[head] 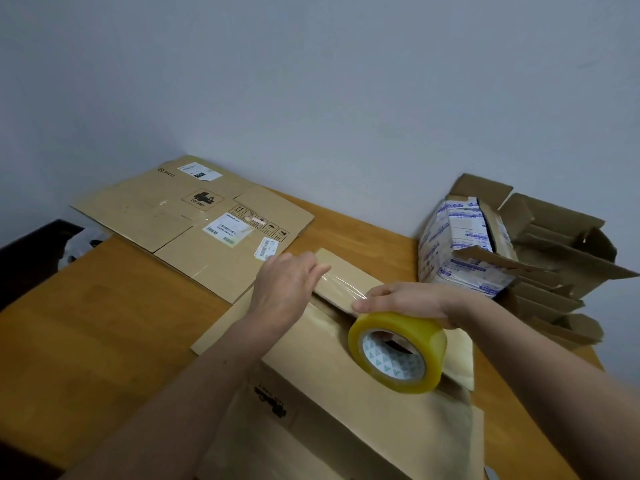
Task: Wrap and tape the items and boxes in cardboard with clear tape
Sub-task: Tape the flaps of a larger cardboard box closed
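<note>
The right hand (pixel 408 301), fingers curled round the tape roll (pixel 398 355) on the cardboard wrap (pixel 329 393), stood just right of the left hand (pixel 287 285), whose straight fingers pressed the stretched tape strip (pixel 346 287) onto the flap (pixel 356 271).

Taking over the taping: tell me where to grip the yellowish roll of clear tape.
Take the yellowish roll of clear tape from above, thumb on its outer band, fingers hooked in the white core, like the right hand. It stands on edge, core open toward the camera; the pulled strip runs off toward the left hand.
</note>
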